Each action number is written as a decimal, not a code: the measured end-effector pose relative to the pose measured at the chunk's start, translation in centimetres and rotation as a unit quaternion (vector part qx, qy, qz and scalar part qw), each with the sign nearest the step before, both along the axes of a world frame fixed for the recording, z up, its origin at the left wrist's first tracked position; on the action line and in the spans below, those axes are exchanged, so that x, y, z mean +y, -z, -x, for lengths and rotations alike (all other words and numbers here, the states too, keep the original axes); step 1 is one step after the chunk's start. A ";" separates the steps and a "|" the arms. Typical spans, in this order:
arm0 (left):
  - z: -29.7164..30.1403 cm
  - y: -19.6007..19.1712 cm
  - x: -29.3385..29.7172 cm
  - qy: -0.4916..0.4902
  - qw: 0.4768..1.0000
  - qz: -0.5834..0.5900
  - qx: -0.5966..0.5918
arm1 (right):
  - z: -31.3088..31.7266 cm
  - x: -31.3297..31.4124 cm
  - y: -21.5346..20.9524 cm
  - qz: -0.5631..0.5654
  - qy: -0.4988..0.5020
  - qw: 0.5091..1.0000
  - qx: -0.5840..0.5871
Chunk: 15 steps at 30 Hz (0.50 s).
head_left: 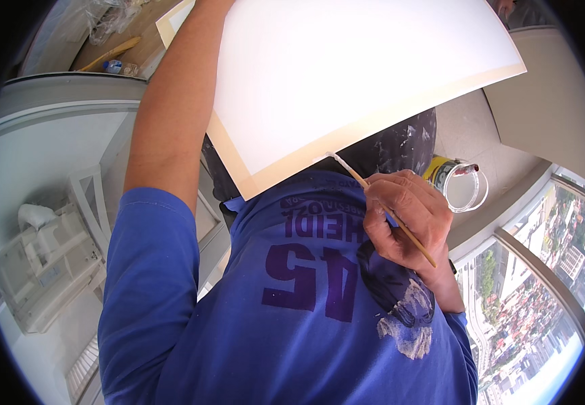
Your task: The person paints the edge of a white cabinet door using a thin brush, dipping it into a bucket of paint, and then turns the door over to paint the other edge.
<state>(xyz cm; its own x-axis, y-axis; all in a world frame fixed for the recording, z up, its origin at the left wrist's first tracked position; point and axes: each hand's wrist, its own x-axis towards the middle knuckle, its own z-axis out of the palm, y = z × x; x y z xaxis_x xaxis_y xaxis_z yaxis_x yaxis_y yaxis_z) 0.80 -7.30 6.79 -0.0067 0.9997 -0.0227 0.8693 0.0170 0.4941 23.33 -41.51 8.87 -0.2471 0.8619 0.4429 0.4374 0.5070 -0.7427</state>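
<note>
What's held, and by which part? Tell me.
The right hand holds a brush by its wooden handle; the left hand is out of view, its hold unclear.

Wht board point(360, 64), tan-edged, brush point(348, 170) @ rim

On the pale floor point(465, 128) at the right stands an open yellow-and-black pail point(440, 172)

A slim wooden brush point(350, 172) is held in the right grip point(411, 216), its whitened tip set at the lower edge of a white panel point(346, 67) bordered in beige. The left forearm point(174, 108) is stretched across the panel's left side to the top of the view. A yellow-and-black bucket point(440, 169) is seen on the pale floor point(465, 125) beyond the grip, and buildings point(529, 317) are framed by a window point(542, 282) at right.
</note>
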 end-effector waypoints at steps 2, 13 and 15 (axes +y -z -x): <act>0.2 0.2 0.1 0.001 1.000 -0.004 -0.004 | -0.4 0.0 0.1 -0.002 0.013 1.000 -0.009; 0.1 0.2 0.1 0.002 1.000 -0.013 0.002 | -0.8 -0.1 -0.3 -0.034 0.018 0.999 -0.030; 0.1 0.1 0.1 0.003 1.000 -0.011 -0.004 | -0.2 -0.1 -0.2 -0.033 0.008 0.999 -0.032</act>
